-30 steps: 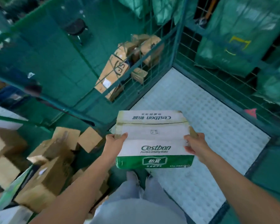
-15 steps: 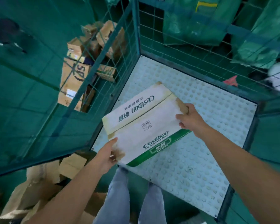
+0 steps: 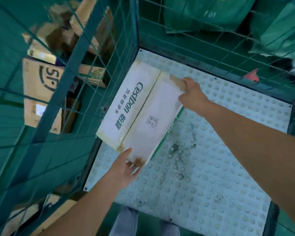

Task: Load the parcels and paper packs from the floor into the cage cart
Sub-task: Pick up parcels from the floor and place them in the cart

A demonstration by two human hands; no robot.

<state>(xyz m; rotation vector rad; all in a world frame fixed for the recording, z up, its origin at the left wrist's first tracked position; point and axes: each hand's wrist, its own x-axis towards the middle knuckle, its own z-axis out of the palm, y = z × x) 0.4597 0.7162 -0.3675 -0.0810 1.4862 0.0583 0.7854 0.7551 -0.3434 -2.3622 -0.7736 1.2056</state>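
we hold the box (image 3: 140, 114) inside the cart (image 3: 99, 68), over the far left corner of its studded floor (image 3: 211, 167) and close against the left mesh wall. whether the box touches the floor yet we cannot tell. it is white with a green strip along its right side and the word "cestbon" printed on top, and brown stains mark its corners.

our left hand (image 3: 124, 169) cups the near corner of the box, thumb lying on top and fingers curled under the edge. our right hand (image 3: 191, 94) grips the far right corner, fingers wrapped over the edge.

the floor right of the box carries dark scuff marks. beyond the left wall of the cart, brown parcels (image 3: 41, 92) lie on the green ground, one with a large black logo; more cardboard (image 3: 46, 213) shows at the near left. behind the far wall hang green sacks (image 3: 203, 12), and a small red scrap (image 3: 251, 75) lies past the far right rim.
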